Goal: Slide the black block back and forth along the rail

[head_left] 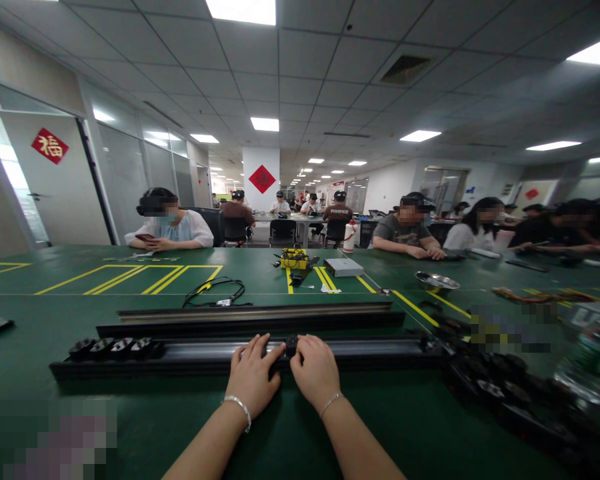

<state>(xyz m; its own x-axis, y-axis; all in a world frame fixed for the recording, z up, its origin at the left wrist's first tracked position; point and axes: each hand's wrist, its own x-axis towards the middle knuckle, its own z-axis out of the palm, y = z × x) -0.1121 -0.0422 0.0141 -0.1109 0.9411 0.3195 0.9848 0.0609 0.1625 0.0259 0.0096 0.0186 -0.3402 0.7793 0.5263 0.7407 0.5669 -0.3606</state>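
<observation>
A long black rail with a shiny metallic channel [200, 349] lies crosswise on the table in front of me. My left hand [254, 377] rests on its middle with fingers spread, thumb reaching toward a small black block [291, 345] in the channel. My right hand [315, 370] has its fingers curled at the right side of this block, gripping it. The block's lower part is hidden. Several black round-topped parts [113, 348] with metal centres sit in a row at the rail's left end. Behind it lies a second black rail [260, 317], parallel to the first.
On the green table [145, 420] are a coiled black cable [215, 291], a grey box [344, 267], a metal bowl [437, 281] and a yellow item [294, 257]. Many black parts [505, 387] and a plastic bottle [593, 360] crowd the right. People sit along the far side.
</observation>
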